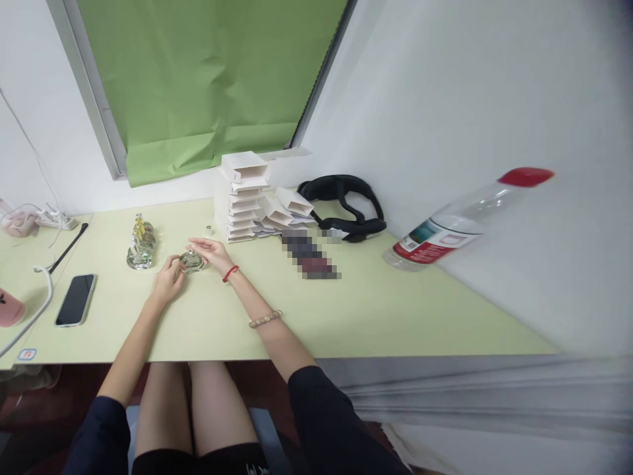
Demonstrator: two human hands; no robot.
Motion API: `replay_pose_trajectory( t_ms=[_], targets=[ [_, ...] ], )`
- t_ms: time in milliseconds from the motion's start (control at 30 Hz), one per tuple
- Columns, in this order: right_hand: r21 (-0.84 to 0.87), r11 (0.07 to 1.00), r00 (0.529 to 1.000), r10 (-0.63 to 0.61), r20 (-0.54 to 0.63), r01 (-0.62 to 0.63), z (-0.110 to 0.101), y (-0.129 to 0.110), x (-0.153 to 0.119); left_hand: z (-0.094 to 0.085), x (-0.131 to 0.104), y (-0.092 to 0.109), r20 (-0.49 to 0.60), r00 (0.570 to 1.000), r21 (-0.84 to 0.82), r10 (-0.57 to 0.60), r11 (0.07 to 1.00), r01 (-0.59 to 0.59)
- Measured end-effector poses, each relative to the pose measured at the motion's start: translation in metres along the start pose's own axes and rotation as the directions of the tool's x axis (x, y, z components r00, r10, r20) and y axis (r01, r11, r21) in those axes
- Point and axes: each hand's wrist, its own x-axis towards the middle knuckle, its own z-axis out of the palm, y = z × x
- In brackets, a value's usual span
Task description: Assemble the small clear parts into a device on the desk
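A clear glass perfume bottle [194, 262] stands on the table between my two hands. My left hand [169, 280] grips its left side with bent fingers. Over the top and right side of the bottle, my right hand [211, 253] has its fingers closed around the neck area; the fingertips partly hide the sprayer. A small silvery cap [209, 230] rests on the table just behind my right hand. To the left, several similar perfume bottles [140, 254] stand in a row, some with yellowish tops.
White boxes [246, 191] are stacked at the back, with loose open ones beside them. A black headset [346, 204], a pixelated dark item [309, 254] and a large plastic bottle [440, 237] occupy the right. Left are a phone [76, 300], a cable [47, 303] and a pink cup [10, 309].
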Motion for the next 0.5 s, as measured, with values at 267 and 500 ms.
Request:
replay_pose_trajectory(
  t_ms=[267, 500],
  targets=[
    [-0.009, 1.0, 0.999, 0.017, -0.03, -0.018, 0.001, 0.001, 0.0, -0.001, -0.001, 0.001, 0.005, 1.0, 0.001, -0.007, 1.0, 0.007],
    [-0.094, 0.995, 0.999, -0.031, -0.02, 0.029, -0.003, 0.009, 0.003, 0.002, 0.001, -0.001, 0.006, 1.0, 0.021, 0.001, 1.0, -0.001]
  ],
)
